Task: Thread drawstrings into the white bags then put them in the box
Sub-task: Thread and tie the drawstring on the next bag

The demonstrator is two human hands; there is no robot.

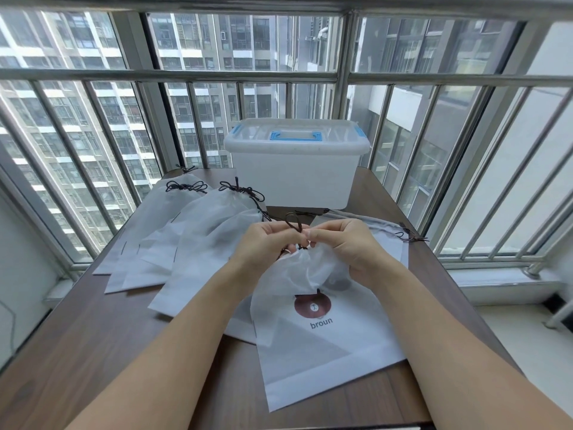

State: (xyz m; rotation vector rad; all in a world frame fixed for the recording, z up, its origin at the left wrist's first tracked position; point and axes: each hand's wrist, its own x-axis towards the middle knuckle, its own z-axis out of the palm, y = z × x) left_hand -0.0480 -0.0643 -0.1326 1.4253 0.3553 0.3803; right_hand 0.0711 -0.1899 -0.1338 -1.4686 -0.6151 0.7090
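A white bag (322,346) with a brown bear print and the word "broun" lies before me, its gathered top lifted off the table. My left hand (266,243) and my right hand (344,243) meet above it, both pinching its dark brown drawstring (294,225), which loops up between my fingertips. Several white bags (186,231) with tied dark drawstrings lie fanned out to the left. The white plastic box (294,172) with a blue handle and clips stands at the far side of the table, its lid on.
Another pale bag (384,234) with a drawstring knot lies at the right, partly under my right hand. The dark wooden table (93,346) ends at a metal window railing (167,76) on the far side and both flanks.
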